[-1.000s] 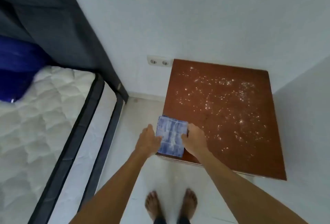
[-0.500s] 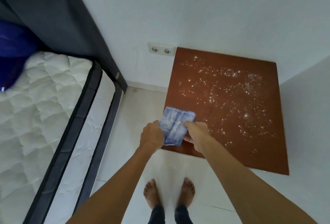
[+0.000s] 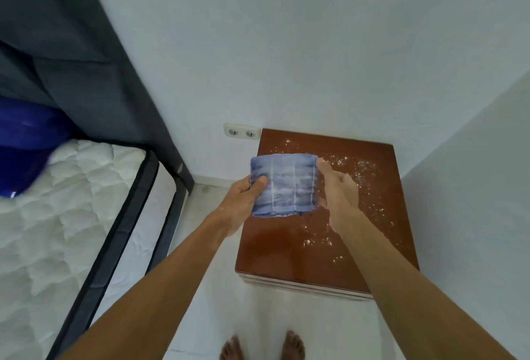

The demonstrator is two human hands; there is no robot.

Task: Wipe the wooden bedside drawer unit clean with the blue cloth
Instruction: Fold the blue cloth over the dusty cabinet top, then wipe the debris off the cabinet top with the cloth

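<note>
1. Walls (image 3: 315,44) of plain white fill most of the view, meeting in a corner at the right; one double socket (image 3: 241,132) sits low on the far wall.
2. One bed takes the left side: a quilted white mattress (image 3: 57,216) with a dark border, a dark headboard (image 3: 71,44) behind it and one blue pillow (image 3: 25,144) at its head.
3. One wooden bedside drawer unit (image 3: 286,245) stands in the corner on the pale floor, just right of the bed. Its reddish top carries many white specks, too many to count, thickest toward the back and right; the near left part looks clear of them.
4. Two bare forearms reach forward, and two bare feet (image 3: 263,346) show at the bottom edge.
5. One blue cloth (image 3: 284,184), folded into a thick pad, is held up above the unit's left part, not touching the wood.
6. The left hand (image 3: 243,201) pinches the cloth's left edge, thumb in front and fingers behind. The right hand (image 3: 339,196) lies against the right edge with its fingers loosely extended; whether they grip is unclear.
7. The step in hand looks like readying the pad. Done well, it goes down flat at the back and draws the specks forward in overlapping passes, gathering rather than scattering them onto the floor.
</note>
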